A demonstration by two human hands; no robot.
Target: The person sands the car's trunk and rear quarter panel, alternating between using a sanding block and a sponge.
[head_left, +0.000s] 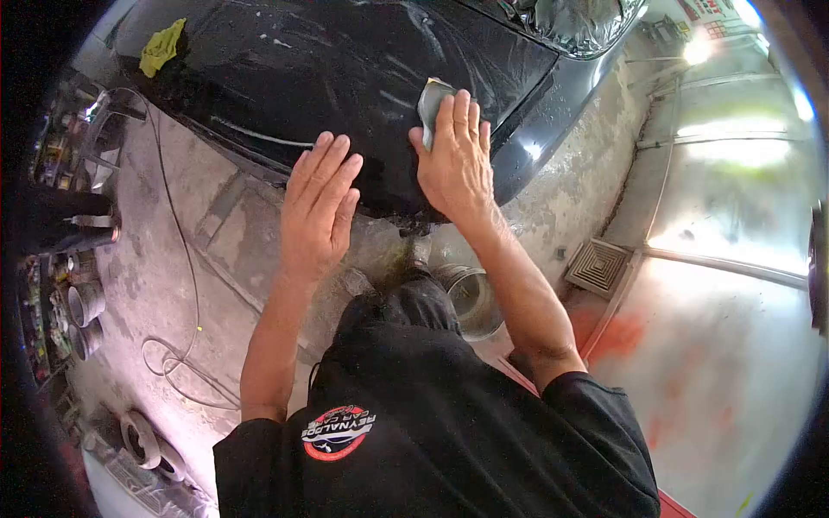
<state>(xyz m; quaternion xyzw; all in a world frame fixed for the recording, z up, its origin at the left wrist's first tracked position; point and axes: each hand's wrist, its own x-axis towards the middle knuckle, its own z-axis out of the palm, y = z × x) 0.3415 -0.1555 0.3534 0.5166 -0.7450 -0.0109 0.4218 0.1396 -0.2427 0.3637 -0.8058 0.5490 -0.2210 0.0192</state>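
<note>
A wet black car hood [259,78] with whitish streaks spreads out before me. My right hand [459,164] presses a grey sheet of sandpaper [429,102] against it, with the fingers over the sheet and the thumb along its left edge. Part of the sheet is hidden under the palm. At the hood's front edge is my left hand [318,203], its fingers stretched out and nothing in it. Farther off, a crumpled yellow-green cloth [161,48] lies on the hood's left side.
By my legs stands a bucket [496,324]. A thin hose [193,285] winds over the concrete floor [233,268] to the left. Shiny wrapping [579,26] covers part of the car at top right. Along the right wall are a square vent [598,265] and pale panels.
</note>
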